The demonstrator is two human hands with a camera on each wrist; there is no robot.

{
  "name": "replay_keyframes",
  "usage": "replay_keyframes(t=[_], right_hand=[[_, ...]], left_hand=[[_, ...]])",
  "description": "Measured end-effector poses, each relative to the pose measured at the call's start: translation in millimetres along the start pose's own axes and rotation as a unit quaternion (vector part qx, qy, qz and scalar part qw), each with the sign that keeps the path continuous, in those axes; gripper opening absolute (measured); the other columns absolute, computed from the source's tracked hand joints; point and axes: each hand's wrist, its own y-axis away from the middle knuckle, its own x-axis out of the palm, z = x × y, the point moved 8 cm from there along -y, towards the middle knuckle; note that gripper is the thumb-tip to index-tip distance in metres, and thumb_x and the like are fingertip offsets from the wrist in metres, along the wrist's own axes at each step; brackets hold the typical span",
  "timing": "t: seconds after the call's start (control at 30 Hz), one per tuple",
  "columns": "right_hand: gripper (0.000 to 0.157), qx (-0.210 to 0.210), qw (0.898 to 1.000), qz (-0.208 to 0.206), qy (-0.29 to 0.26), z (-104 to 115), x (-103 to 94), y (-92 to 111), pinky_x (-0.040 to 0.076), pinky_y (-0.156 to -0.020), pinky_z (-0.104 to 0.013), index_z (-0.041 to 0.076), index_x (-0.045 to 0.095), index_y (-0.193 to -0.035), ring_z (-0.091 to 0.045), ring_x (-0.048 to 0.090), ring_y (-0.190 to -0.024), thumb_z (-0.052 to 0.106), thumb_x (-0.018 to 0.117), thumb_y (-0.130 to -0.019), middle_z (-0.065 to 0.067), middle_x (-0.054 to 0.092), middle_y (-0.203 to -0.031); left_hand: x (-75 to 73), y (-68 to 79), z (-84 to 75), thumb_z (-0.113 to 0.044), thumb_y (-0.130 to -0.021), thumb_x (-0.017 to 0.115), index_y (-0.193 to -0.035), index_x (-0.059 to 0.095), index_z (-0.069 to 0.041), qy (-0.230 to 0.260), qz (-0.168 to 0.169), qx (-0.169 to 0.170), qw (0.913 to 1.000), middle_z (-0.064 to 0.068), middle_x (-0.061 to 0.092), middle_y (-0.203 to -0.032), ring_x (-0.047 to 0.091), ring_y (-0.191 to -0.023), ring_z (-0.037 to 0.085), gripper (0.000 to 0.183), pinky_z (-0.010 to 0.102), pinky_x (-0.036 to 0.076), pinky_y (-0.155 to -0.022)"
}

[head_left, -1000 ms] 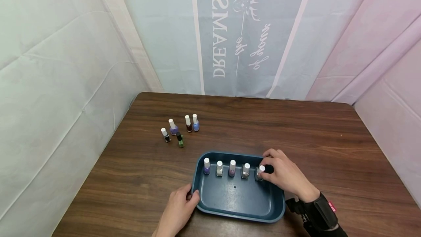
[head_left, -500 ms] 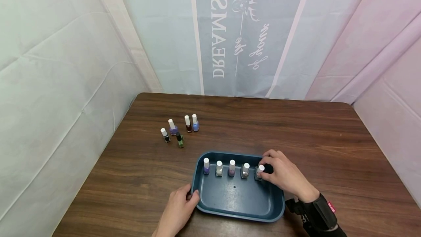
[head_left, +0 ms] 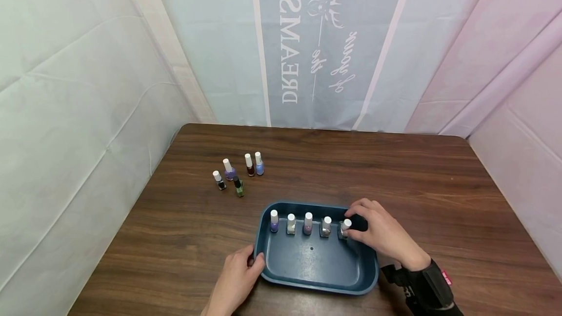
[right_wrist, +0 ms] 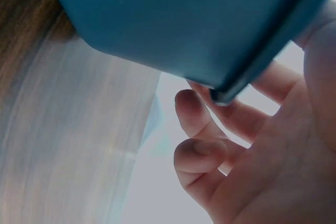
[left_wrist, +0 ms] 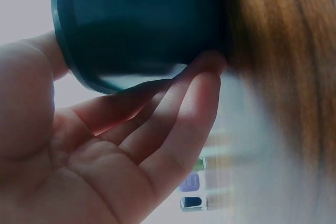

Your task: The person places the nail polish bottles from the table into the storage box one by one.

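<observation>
In the head view, a dark blue tray (head_left: 311,269) lies on the table with a row of nail polish bottles along its far side. My left hand (head_left: 237,274) grips the tray's left end, thumb over the rim; the left wrist view shows the fingers (left_wrist: 184,114) against its outer wall. Reaching over the right end, my right hand (head_left: 386,233) pinches the rightmost nail polish bottle (head_left: 346,225), clear with a white cap. Left of it stand a clear bottle (head_left: 325,227), a mauve one (head_left: 308,223), a pale one (head_left: 291,224) and a purple one (head_left: 274,221).
Beyond the tray to the left, several more bottles stand on the wooden table (head_left: 417,169): black (head_left: 220,180), purple (head_left: 230,169), green with a black cap (head_left: 239,187), dark brown (head_left: 250,165) and blue (head_left: 259,164). Cloth curtains (head_left: 290,48) surround the table.
</observation>
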Motion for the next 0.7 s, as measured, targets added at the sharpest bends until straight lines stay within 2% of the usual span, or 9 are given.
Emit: replay_keyframes(t=[0.17,0.3,0.4,0.57,0.63,0.7], right_hand=[[0.034,-0.011,0.999,-0.011,-0.043,-3,-3.0,0,0.05,-0.084,-0.046,0.019,0.066,-0.109,-0.023,0.054,-0.105,0.029,0.078,-0.079,-0.001,0.061,-0.113],[0.037,-0.02,0.996,-0.028,-0.08,-9,-4.4,2,0.048,-0.074,-0.032,0.018,0.063,-0.116,-0.014,0.051,-0.093,0.031,0.074,-0.084,0.001,0.061,-0.11],[0.037,-0.012,0.991,-0.032,-0.131,-16,-5.0,5,0.044,-0.069,-0.026,0.016,0.06,-0.122,-0.008,0.049,-0.089,0.03,0.068,-0.089,0.001,0.06,-0.111],[0.037,0.037,0.971,-0.021,-0.235,-36,-3.0,10,0.048,-0.076,-0.024,0.01,0.053,-0.13,0.0,0.054,-0.098,0.028,0.056,-0.097,-0.009,0.059,-0.124],[0.04,0.068,0.959,-0.018,-0.274,-46,-0.7,11,0.05,-0.079,-0.026,0.008,0.051,-0.132,0.001,0.055,-0.101,0.031,0.052,-0.099,-0.013,0.057,-0.13],[0.046,0.101,0.942,-0.006,-0.319,-55,4.3,12,0.05,-0.081,-0.027,0.006,0.047,-0.136,0.001,0.055,-0.104,0.035,0.049,-0.1,-0.016,0.054,-0.135]], left_hand=[[-0.6,-0.3,0.5,-0.02,-0.09,0.054,-0.075,0.056,-0.014,0.0,-0.006,-0.002,1.0,-0.005,0.044,-0.064,0.042,-0.057,0.007,0.017,0.02,0.033,-0.049],[-0.7,0.0,1.1,-0.021,-0.09,0.054,-0.075,0.056,-0.014,0.001,-0.009,-0.008,0.9999,-0.004,0.044,-0.065,0.042,-0.058,0.007,0.016,0.02,0.033,-0.049],[-0.1,0.2,2.0,-0.021,-0.09,0.054,-0.076,0.057,-0.014,0.001,-0.008,-0.013,0.9999,-0.003,0.045,-0.065,0.043,-0.059,0.008,0.016,0.02,0.033,-0.049],[1.1,0.2,2.4,-0.021,-0.09,0.054,-0.075,0.056,-0.014,-0.003,-0.009,-0.013,0.9999,-0.004,0.045,-0.066,0.044,-0.06,0.008,0.016,0.02,0.034,-0.05],[1.0,-0.2,1.8,-0.021,-0.089,0.055,-0.075,0.056,-0.014,-0.007,-0.013,-0.009,0.9998,-0.004,0.045,-0.065,0.044,-0.059,0.007,0.016,0.02,0.034,-0.05],[0.7,-0.6,1.2,-0.021,-0.089,0.055,-0.075,0.056,-0.015,-0.01,-0.017,-0.006,0.9998,-0.005,0.045,-0.065,0.043,-0.059,0.007,0.016,0.02,0.034,-0.05]])
